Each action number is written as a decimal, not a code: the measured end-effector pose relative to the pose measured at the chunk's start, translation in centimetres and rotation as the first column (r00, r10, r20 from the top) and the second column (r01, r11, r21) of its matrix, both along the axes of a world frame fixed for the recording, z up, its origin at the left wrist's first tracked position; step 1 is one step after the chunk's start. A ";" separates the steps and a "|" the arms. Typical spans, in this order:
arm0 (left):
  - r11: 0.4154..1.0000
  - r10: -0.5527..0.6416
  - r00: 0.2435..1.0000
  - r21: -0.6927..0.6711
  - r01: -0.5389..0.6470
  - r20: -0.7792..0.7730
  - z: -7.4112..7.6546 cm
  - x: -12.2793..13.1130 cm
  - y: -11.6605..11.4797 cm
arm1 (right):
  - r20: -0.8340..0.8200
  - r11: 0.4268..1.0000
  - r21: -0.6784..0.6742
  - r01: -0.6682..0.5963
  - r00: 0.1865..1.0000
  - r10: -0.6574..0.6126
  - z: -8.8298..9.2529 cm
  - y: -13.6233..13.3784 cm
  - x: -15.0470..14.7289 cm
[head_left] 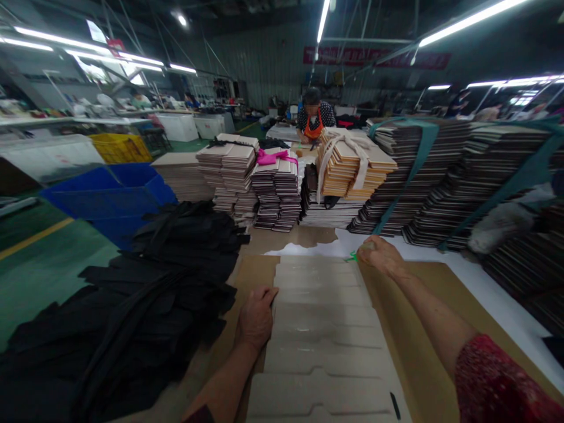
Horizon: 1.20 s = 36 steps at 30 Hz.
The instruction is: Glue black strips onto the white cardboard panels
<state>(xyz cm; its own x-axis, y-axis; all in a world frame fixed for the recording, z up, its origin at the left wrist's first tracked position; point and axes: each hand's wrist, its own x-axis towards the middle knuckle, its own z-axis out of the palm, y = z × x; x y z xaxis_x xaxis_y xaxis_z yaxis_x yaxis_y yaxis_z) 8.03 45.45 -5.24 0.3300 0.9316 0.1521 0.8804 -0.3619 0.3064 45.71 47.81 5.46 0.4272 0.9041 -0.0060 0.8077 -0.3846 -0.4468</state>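
Note:
In front of me, overlapping grey-beige boards (326, 358) with notched edges lie in a row running away from me. Thin glossy streaks show on several of them, and a short black mark is at the near right. My left hand (256, 317) is closed at the row's left edge, thumb and finger pinching a board's side. At the far right corner, my right hand (379, 255) is closed around a small tool with a bright green tip (352, 257); the fingers hide most of it. Brown cardboard (418, 311) lies under the boards.
Black fabric strips (167, 288) are heaped at left, beside a blue bin (114, 197). Tied panel stacks (275, 194) line the back, one with a pink strip. Taller stacks (409, 170) with teal straps stand at right. A person in an orange apron (312, 126) works beyond.

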 end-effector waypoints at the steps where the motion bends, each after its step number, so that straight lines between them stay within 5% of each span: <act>1: 1.000 0.003 1.000 -0.001 -0.003 0.001 0.0 0.0 0.0 | 0.009 1.000 -0.003 -0.010 1.000 0.010 0.1 0.1 0.0; 18: 1.000 0.003 1.000 -0.022 -0.003 -0.008 0.2 0.0 -0.2 | 0.063 0.998 -0.049 -0.030 0.997 0.033 1.3 0.1 -0.6; 36: 0.999 0.013 1.000 -0.046 -0.012 0.018 0.6 0.2 -0.5 | 0.010 0.987 -0.010 -0.160 0.987 0.160 1.0 1.9 -5.1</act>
<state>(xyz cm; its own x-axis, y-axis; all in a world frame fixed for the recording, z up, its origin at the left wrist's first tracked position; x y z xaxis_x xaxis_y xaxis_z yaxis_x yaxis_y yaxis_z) 8.22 44.99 -4.68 0.3160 0.9418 0.1151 0.8790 -0.3363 0.3382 40.63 49.74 6.43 0.2774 0.9607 -0.0107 0.8639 -0.2543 -0.4346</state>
